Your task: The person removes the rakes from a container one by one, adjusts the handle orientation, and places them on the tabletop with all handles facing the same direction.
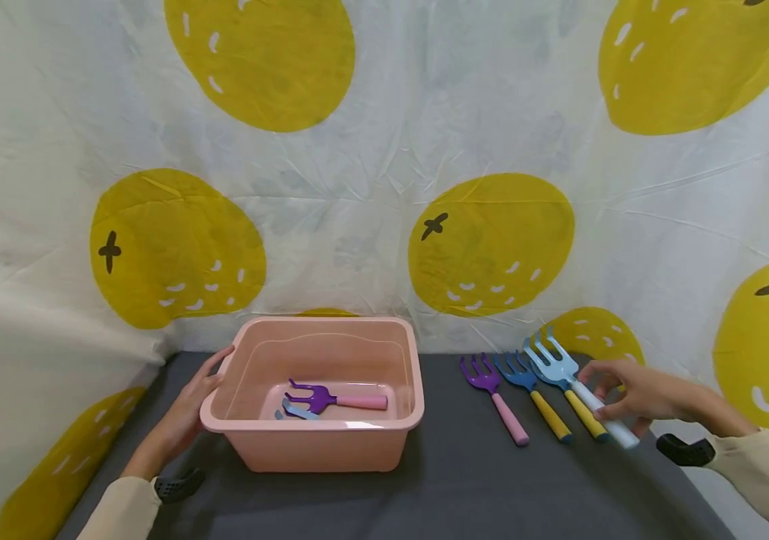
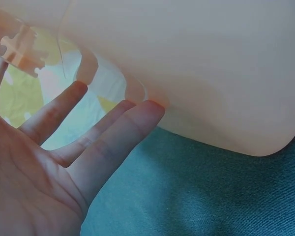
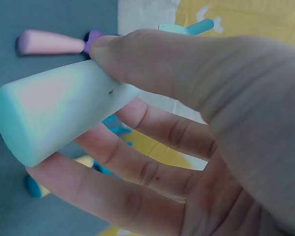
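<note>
My right hand (image 1: 634, 394) pinches the white handle of a light blue hand fork (image 1: 555, 364) between thumb and fingers. The right wrist view shows the thick handle (image 3: 64, 105) close up. Under and beside that fork lies a blue fork with a yellow handle (image 1: 585, 414). My left hand (image 1: 191, 405) touches the left side of a pink plastic basin (image 1: 316, 448); in the left wrist view its fingers (image 2: 120, 132) are straight against the wall. Inside the basin lie a purple fork with a pink handle (image 1: 360, 402) and a light blue piece (image 1: 299, 410), partly hidden by the front rim.
Left of the held fork, another blue fork with a yellow handle (image 1: 549, 415) and a purple fork with a pink handle (image 1: 509, 418) lie side by side on the dark table (image 1: 465, 495). Behind the table hangs a white cloth (image 1: 357, 247) printed with yellow fruit.
</note>
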{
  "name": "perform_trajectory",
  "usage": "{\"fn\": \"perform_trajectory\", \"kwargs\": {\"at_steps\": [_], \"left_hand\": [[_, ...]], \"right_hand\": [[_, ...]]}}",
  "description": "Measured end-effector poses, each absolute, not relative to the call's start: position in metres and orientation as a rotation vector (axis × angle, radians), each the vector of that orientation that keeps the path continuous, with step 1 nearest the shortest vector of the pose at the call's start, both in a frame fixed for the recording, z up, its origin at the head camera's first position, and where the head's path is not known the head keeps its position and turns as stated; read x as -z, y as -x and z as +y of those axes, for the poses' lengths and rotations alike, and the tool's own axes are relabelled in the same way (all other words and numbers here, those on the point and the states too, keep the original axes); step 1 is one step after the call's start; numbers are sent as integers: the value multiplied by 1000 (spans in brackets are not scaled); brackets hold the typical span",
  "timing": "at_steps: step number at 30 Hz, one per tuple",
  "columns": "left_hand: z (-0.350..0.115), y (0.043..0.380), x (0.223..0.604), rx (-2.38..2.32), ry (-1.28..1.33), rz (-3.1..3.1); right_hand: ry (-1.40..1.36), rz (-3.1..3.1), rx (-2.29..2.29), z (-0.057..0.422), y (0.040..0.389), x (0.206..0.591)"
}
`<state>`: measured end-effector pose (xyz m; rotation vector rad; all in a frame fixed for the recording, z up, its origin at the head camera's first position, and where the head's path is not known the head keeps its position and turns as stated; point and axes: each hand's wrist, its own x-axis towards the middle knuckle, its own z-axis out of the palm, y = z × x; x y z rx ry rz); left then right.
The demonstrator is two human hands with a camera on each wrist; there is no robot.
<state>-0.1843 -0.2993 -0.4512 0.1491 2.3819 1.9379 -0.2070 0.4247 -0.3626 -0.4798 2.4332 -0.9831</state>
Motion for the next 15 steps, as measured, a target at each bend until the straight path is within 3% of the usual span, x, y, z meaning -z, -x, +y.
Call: {"fn": "perform_trajectory", "kwargs": {"at_steps": [15], "left_hand": [[-303,180,448,-1931,-131,2407]], "right_hand": [[359,2257,1201,476,171,417]]}}
